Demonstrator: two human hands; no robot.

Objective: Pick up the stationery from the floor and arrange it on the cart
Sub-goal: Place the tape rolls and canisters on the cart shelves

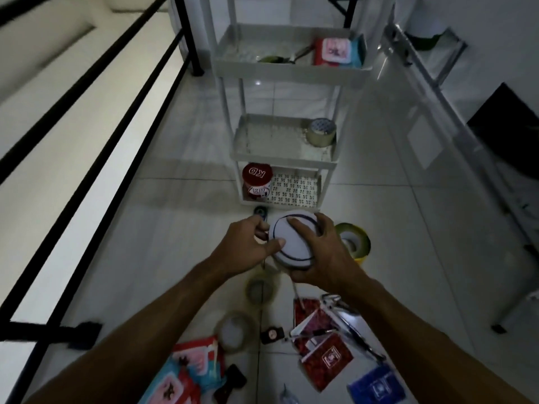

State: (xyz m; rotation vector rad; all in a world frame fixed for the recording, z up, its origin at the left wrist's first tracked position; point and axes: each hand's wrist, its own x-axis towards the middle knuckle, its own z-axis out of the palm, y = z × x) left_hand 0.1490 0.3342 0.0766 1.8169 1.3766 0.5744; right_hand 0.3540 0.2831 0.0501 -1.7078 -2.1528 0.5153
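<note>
Both hands hold a round white container with a dark-ringed lid point(293, 239) above the floor, just in front of the cart. My left hand point(248, 246) grips its left side with the thumb on the lid. My right hand point(318, 252) wraps its right side, fingers across the top. The white three-tier cart point(288, 158) stands ahead: its top tray holds red and teal packets point(338, 51) and a green item, the middle tray a tape roll point(320, 131), the bottom tray a red-lidded jar point(257, 182). Tape rolls point(259, 290) and red packets point(320, 342) lie on the floor below.
A yellow-green tape roll point(357, 240) lies right of my hands. More packets point(186, 374), a blue packet point(377, 386), a metal tool point(347, 322) and small dark items are scattered on the white tiled floor. A black railing point(96, 158) runs along the left; a metal frame stands at right.
</note>
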